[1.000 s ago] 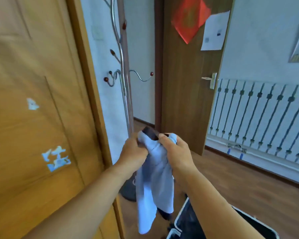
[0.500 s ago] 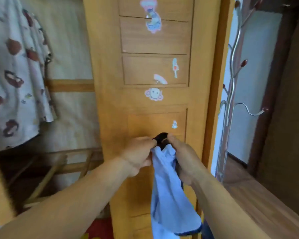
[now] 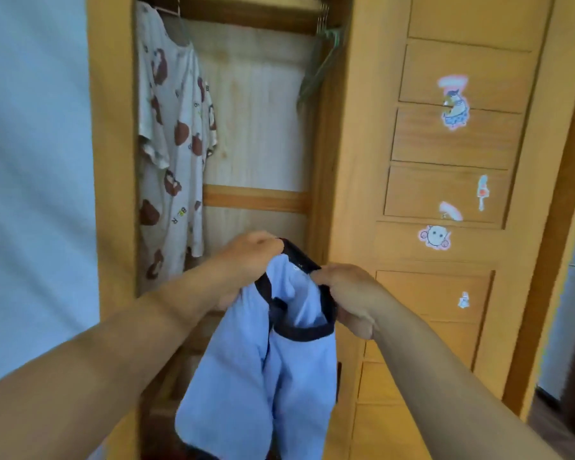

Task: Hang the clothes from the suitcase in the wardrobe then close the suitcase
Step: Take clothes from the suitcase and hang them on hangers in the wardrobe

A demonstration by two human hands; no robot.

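Both hands hold 1 light blue garment (image 3: 263,376) with dark trim in front of the open wardrobe (image 3: 113,161). The left hand (image 3: 249,260) is closed around the dark-edged collar at the upper left of the garment, fingers curled over the fabric. The right hand (image 3: 346,293) pinches the same dark edge at the upper right, fingers curled round it. The collar is stretched between the 2 hands; the rest of the garment hangs straight down below them, past the lower edge of the frame.

Wardrobe contents: 1 white printed garment (image 3: 173,144) with brown bear-like motifs hangs from the rail (image 3: 246,11) on the left side of the compartment. At the right end of the rail hang green hangers (image 3: 319,68) with nothing on them; their exact count cannot be told. The blue garment is outside the compartment, held in front of its lower half.

The wardrobe's wooden door panel (image 3: 452,194), to the right of the opening, carries several cartoon stickers (image 3: 453,104). The suitcase is out of frame.
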